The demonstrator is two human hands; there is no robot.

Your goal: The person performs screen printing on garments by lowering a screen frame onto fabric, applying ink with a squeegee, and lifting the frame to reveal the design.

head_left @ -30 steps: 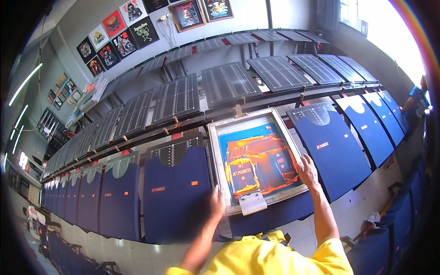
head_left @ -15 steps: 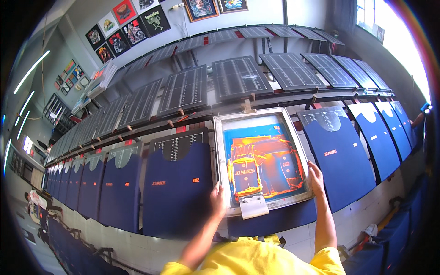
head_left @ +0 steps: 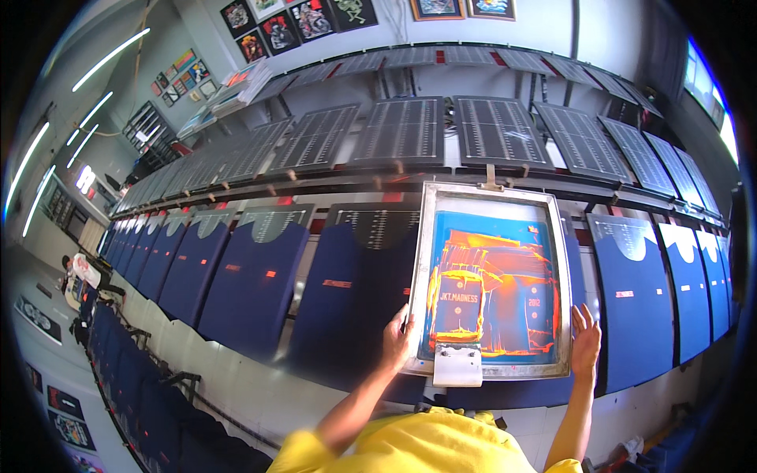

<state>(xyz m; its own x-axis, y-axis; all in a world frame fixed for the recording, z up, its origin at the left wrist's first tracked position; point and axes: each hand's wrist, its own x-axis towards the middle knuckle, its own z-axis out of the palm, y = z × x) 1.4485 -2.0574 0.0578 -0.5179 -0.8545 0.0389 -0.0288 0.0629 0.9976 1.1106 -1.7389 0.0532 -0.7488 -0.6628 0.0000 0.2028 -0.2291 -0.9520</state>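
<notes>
Screen frame [head_left: 524, 370] holds orange ink [head_left: 505, 256] — left hand [head_left: 397, 340] pinching its rim, right hand [head_left: 585, 340] spread alongside.

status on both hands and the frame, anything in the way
Left hand at left edge of screen frame. Right hand open beside right edge. Pale plate overlapping near rim.

One left hand [head_left: 397, 340], one right hand [head_left: 585, 340], one printing screen [head_left: 509, 315], two brown-framed wall pictures [head_left: 438, 8], at least eight navy shirts [head_left: 254, 288].
</notes>
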